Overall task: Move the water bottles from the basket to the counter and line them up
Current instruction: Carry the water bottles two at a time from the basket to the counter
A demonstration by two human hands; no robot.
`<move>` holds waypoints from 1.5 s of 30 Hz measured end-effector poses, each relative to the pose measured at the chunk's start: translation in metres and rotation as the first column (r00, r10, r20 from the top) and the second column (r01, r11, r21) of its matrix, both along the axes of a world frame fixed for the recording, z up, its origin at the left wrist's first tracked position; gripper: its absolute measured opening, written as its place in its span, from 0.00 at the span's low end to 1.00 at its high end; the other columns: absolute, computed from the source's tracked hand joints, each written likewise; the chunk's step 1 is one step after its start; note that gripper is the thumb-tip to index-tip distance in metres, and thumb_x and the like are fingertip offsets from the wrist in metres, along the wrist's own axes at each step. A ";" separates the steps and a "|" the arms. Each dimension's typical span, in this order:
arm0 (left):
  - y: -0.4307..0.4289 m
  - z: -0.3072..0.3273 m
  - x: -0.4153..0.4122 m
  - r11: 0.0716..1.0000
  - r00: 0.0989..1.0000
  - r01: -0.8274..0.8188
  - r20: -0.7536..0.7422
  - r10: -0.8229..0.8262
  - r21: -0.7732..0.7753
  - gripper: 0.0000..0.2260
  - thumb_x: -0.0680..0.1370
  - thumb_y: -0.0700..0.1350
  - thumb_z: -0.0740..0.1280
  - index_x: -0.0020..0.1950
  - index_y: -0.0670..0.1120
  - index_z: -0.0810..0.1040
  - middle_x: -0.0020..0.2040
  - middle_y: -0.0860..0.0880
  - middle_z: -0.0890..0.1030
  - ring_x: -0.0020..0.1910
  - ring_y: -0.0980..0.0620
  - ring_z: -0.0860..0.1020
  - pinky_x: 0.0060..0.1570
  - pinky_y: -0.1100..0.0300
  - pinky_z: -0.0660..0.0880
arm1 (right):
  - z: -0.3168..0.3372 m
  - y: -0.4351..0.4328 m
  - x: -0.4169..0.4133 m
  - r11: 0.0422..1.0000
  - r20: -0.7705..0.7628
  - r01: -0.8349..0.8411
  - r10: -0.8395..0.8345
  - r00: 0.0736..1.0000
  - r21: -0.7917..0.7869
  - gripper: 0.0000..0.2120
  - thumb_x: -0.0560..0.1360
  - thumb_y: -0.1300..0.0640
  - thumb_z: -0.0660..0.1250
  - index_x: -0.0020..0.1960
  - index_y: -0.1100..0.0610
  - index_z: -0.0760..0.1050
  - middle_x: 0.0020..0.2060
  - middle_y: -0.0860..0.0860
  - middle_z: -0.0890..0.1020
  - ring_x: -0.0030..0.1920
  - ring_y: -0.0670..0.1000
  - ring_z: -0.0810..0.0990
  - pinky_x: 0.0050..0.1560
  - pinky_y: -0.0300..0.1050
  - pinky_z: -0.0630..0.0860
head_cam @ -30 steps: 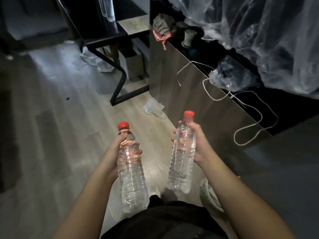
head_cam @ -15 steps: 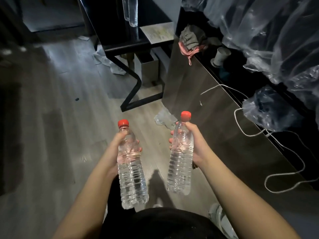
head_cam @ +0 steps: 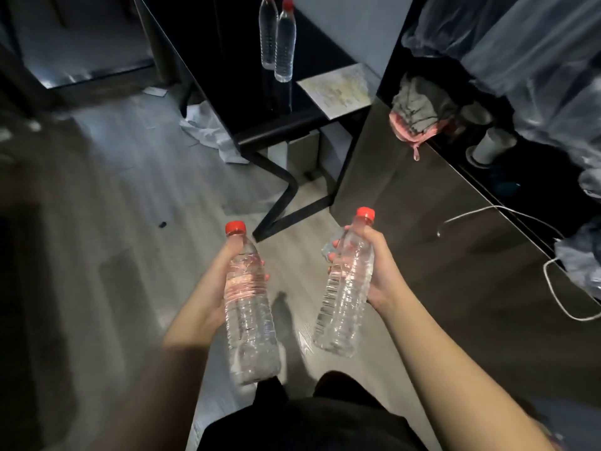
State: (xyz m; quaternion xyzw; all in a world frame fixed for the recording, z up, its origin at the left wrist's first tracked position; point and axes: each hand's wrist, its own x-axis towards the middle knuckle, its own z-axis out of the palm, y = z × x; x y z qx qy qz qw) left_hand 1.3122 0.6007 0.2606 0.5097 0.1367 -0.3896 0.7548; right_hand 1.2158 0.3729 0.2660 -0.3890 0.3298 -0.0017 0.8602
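My left hand (head_cam: 213, 284) grips a clear water bottle with a red cap (head_cam: 248, 307), held upright over the floor. A second red-capped bottle (head_cam: 346, 288) is gripped by my right hand (head_cam: 379, 275) and leans slightly to the right. Far ahead, two more red-capped bottles (head_cam: 279, 40) stand side by side on a black counter (head_cam: 234, 79). The basket is out of sight.
A paper sheet (head_cam: 338, 91) lies on the counter's near right corner. A brown cabinet (head_cam: 406, 222) stands at right with clothes (head_cam: 416, 115), a cup (head_cam: 489, 146), a white cable (head_cam: 559, 288) and plastic sheeting (head_cam: 520, 53). Crumpled paper (head_cam: 211, 131) lies on the wooden floor.
The view has moved forward and tilted up, bringing the black counter and its two standing bottles into sight. Both hands still carry their bottles in front of me.
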 end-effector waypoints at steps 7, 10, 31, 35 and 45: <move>0.032 -0.007 0.083 1.000 0.993 -0.013 0.116 0.010 0.018 0.26 0.69 0.59 0.71 0.58 0.44 0.70 0.41 0.43 0.79 0.34 0.47 0.81 0.37 0.54 0.80 | -0.007 0.018 0.089 0.996 -0.007 -0.005 0.005 1.000 -0.085 0.14 0.73 0.46 0.69 0.52 0.53 0.72 0.41 0.54 0.80 0.39 0.56 0.82 0.40 0.49 0.77; 0.037 -0.012 0.118 1.000 0.999 -0.023 0.049 0.023 0.000 0.22 0.72 0.57 0.71 0.57 0.45 0.71 0.41 0.43 0.79 0.35 0.44 0.80 0.34 0.53 0.79 | -0.006 0.021 0.128 0.997 0.010 -0.035 0.036 0.999 -0.062 0.16 0.70 0.48 0.70 0.51 0.56 0.73 0.41 0.54 0.80 0.39 0.55 0.81 0.42 0.49 0.78; 0.017 -0.010 0.477 0.996 0.993 -0.092 0.071 0.092 -0.004 0.16 0.73 0.51 0.67 0.54 0.43 0.73 0.40 0.43 0.80 0.34 0.45 0.80 0.33 0.55 0.78 | -0.002 0.001 0.508 0.996 -0.082 -0.004 -0.004 0.997 -0.093 0.09 0.77 0.49 0.64 0.52 0.54 0.73 0.41 0.54 0.81 0.41 0.56 0.81 0.45 0.54 0.78; 0.018 -0.013 0.534 0.999 0.999 -0.033 0.040 0.034 -0.038 0.14 0.75 0.50 0.65 0.54 0.42 0.71 0.41 0.42 0.78 0.35 0.45 0.78 0.34 0.55 0.78 | -0.001 0.006 0.555 0.995 -0.118 0.069 -0.078 0.990 -0.078 0.11 0.77 0.48 0.63 0.53 0.54 0.72 0.41 0.54 0.81 0.40 0.55 0.81 0.44 0.52 0.78; 0.012 -0.008 0.711 0.963 0.963 0.266 0.028 -0.267 0.047 0.18 0.75 0.46 0.66 0.61 0.39 0.70 0.41 0.39 0.76 0.35 0.42 0.77 0.28 0.56 0.77 | -0.018 0.034 0.654 0.918 -0.200 0.393 -0.395 0.897 -0.050 0.24 0.73 0.41 0.67 0.57 0.60 0.75 0.44 0.55 0.82 0.42 0.55 0.83 0.49 0.55 0.79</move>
